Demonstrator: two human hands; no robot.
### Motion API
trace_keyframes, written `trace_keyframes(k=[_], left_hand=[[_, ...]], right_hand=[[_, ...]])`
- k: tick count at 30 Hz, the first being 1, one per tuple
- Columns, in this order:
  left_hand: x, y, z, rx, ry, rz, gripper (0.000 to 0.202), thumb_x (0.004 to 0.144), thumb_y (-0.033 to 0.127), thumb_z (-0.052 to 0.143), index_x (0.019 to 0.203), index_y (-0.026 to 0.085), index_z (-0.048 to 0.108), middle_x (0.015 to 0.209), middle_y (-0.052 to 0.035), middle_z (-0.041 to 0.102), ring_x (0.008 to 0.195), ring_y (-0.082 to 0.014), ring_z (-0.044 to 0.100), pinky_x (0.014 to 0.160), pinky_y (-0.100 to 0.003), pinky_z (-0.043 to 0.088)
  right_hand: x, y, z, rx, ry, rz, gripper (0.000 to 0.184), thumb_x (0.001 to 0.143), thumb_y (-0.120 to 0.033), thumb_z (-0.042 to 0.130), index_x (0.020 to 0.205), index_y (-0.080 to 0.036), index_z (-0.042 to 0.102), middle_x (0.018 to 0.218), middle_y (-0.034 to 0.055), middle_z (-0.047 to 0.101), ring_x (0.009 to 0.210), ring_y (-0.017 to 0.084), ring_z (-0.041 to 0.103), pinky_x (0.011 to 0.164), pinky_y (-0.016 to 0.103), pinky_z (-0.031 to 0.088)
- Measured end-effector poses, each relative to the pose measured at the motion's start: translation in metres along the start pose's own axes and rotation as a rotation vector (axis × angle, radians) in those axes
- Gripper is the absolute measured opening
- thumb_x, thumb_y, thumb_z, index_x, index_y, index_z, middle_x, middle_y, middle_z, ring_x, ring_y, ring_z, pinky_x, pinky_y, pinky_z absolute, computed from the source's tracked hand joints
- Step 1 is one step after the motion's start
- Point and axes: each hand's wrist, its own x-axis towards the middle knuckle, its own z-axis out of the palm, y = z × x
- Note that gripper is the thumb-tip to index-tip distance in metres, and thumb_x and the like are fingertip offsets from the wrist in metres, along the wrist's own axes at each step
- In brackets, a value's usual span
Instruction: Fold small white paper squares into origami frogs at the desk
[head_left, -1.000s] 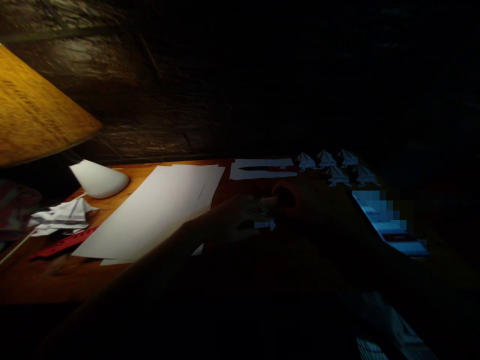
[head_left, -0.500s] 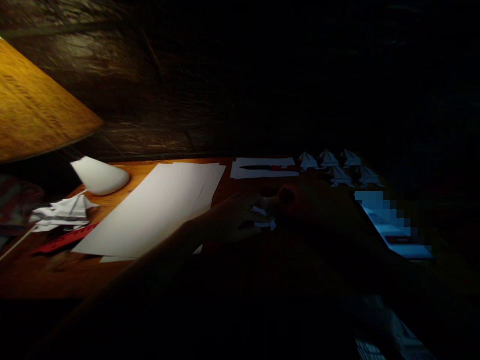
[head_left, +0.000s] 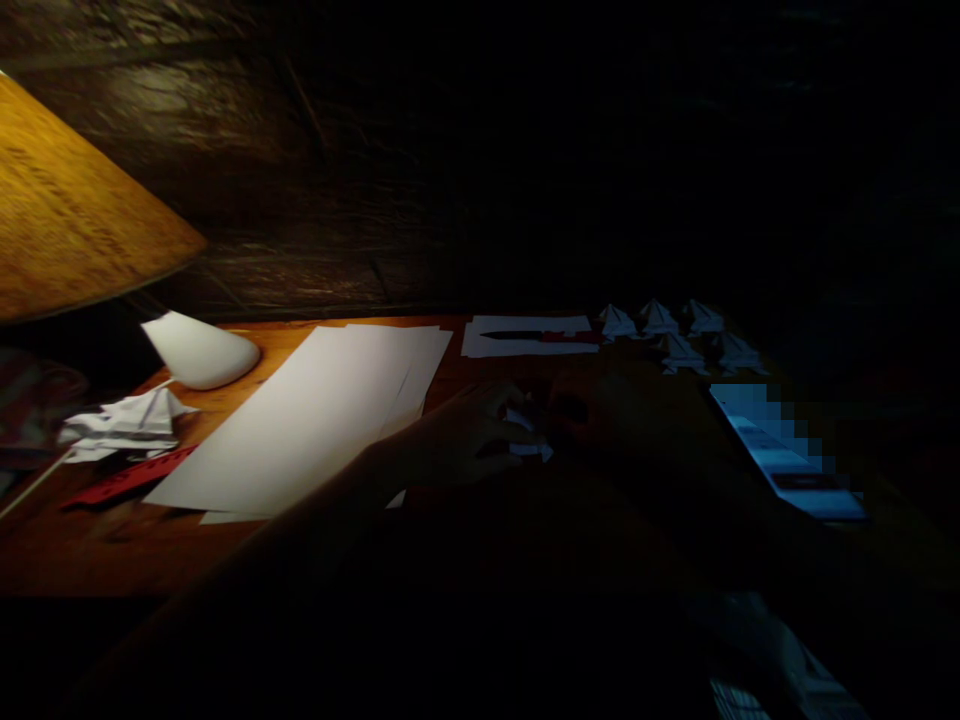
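Note:
In the dim middle of the table, my left hand (head_left: 476,435) is closed on a small piece of folded white paper (head_left: 532,452), its fingers lying over it. Just right of the paper is my right hand (head_left: 589,408), its fingers curled in deep shadow. Whether those fingertips grip the paper's edge is hidden by the dark. Beyond the hands, a knife with a red handle (head_left: 570,337) lies on a small stack of white paper (head_left: 480,347). Several folded paper figures (head_left: 679,352) stand grouped at the back right.
Large white sheets (head_left: 315,420) lie left of my hands. Farther left are a red ruler (head_left: 124,480), a bigger folded paper piece (head_left: 127,425), a white rounded object (head_left: 202,352) and a yellow lampshade (head_left: 82,210). A phone with a lit screen (head_left: 787,460) lies right.
My right hand has turned slightly and its fingers have shifted beside the folded paper. My left hand and the paper stay nearly in place.

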Motion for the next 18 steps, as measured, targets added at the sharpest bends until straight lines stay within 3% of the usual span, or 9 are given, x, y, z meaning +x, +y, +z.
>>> trace_keyframes(k=[5,11,18], left_hand=[[-0.0011,-0.0001,0.0008,0.024,-0.005,-0.028,0.037,0.096,0.032,0.066,0.132,0.038,0.068,0.131,-0.0076,0.052,0.124,-0.0274,0.051,0.107,-0.046,0.045],[-0.001,0.001,0.0003,0.044,-0.005,-0.048,0.037,0.096,0.033,0.067,0.132,0.04,0.068,0.128,-0.0075,0.053,0.12,-0.0276,0.051,0.104,-0.046,0.046],[-0.0004,0.0043,-0.0021,0.019,-0.009,-0.065,0.036,0.096,0.032,0.066,0.132,0.04,0.068,0.128,-0.0067,0.054,0.12,-0.027,0.052,0.103,-0.044,0.047]], right_hand=[[-0.0028,0.0008,-0.0032,0.044,-0.039,-0.053,0.007,0.09,-0.028,0.066,0.092,-0.024,0.072,0.101,0.0021,0.074,0.081,0.017,0.064,0.067,0.029,0.041],[-0.0042,0.0014,0.0002,0.076,-0.028,0.016,0.016,0.087,-0.028,0.068,0.102,-0.025,0.074,0.099,0.0028,0.076,0.079,0.018,0.066,0.066,0.03,0.044],[-0.0017,0.0088,0.0042,0.111,-0.047,-0.001,0.01,0.085,-0.018,0.068,0.09,-0.022,0.075,0.099,0.004,0.075,0.082,0.018,0.067,0.071,0.029,0.046]])
